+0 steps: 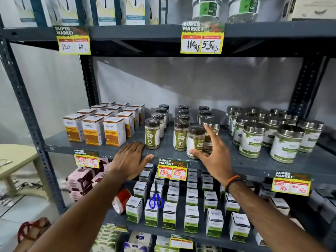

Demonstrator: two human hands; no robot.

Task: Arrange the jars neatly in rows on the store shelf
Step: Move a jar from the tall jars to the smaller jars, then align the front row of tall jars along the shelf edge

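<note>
Small brown-lidded jars of green powder stand in three rows running back on the grey middle shelf (pixel 169 153). The front jar of the left row (pixel 152 133) and the front jar of the middle row (pixel 180 135) stand upright. My right hand (pixel 214 155) holds a tilted jar (pixel 195 140) at the front of the right row, thumb under it and fingers spread behind. Behind that hand stands a steel-lidded jar (pixel 211 124) with brown contents. My left hand (pixel 131 160) rests flat on the shelf's front edge, empty.
Orange turmeric boxes (pixel 114 131) fill the shelf's left part; several large steel-lidded jars (pixel 252 140) crowd the right. Price tags (pixel 171 170) hang on the edge. On the shelf below sit white boxes (pixel 191 219), blue scissors (pixel 156 200) and a red tape roll (pixel 121 200).
</note>
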